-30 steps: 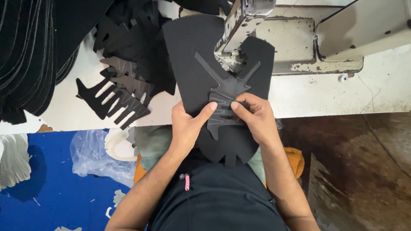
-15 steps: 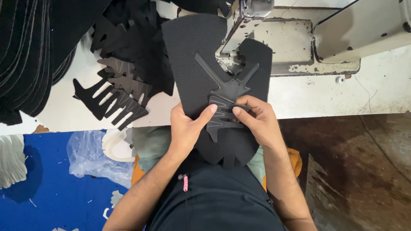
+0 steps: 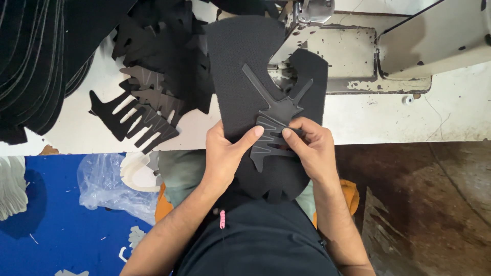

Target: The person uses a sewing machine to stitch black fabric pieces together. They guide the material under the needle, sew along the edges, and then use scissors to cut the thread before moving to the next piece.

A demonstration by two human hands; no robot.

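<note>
Both hands pinch a grey toothed overlay onto the black mesh panel at the desk's near edge: left hand grip clenched on it, right hand likewise, below the sewing machine.

**benchwatcher:** what's cluttering that bench? I see a heap of black comb-shaped cutouts on the left of the white tabletop, teeth pointing down-right.

**stitchfan:** yep, plus a curved stack of big dark sheets fanned along the far left edge. The cream, paint-chipped sewing machine fills the top right.

**benchwatcher:** and lower down?

**stitchfan:** blue mat with a crumpled clear plastic bag, a white curved piece against it, and pale grey cutouts at the left border. Stained brown floor on the right.
</note>
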